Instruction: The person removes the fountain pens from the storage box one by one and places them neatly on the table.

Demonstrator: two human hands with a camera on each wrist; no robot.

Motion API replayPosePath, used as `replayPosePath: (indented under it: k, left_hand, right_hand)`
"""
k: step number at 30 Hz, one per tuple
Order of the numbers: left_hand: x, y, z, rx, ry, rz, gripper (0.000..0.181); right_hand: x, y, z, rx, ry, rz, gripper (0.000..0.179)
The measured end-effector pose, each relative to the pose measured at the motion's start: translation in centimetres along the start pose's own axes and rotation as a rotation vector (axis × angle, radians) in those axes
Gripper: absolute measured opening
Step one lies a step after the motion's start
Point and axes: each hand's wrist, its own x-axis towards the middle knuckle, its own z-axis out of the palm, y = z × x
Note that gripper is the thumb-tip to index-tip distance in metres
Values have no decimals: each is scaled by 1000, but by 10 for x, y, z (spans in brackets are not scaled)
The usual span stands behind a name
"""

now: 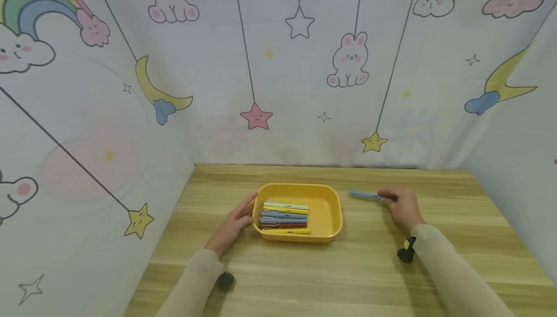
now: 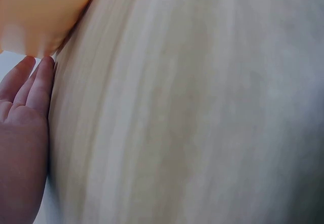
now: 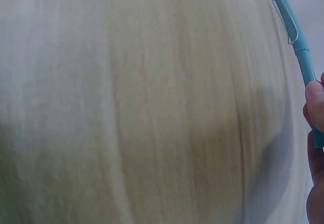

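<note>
A blue pen [image 1: 364, 194] with a metal clip on its cap is pinched near its barrel end by my right hand [image 1: 402, 207], to the right of the yellow tray [image 1: 335, 236]. In the right wrist view the pen [image 3: 292, 26] tilts, cap end up, between thumb and fingers. My left hand [image 1: 234, 223] touches the tray's left side with its fingers fairly straight; the left wrist view shows the fingertips [image 2: 46, 64] against the tray wall [image 2: 43, 11]. Inside the tray several pens lie side by side, among them a pale green pen [image 1: 287, 206], blue pens [image 1: 285, 215] and a dark red pen [image 1: 283, 225].
The wood-grain table [image 1: 313, 278] is bounded at the back by a white printed cloth [image 1: 300, 143] and at the sides by similar cloth walls. Black round devices [image 1: 226, 281] are strapped at both wrists.
</note>
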Motion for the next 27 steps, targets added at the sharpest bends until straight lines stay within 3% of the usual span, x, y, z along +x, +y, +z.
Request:
replayPosePath:
  k: [27]
  left_hand:
    - [0,1,-1,-14,-1,-20,70]
  right_hand:
    - [13,12,11,-77,-45,21,21]
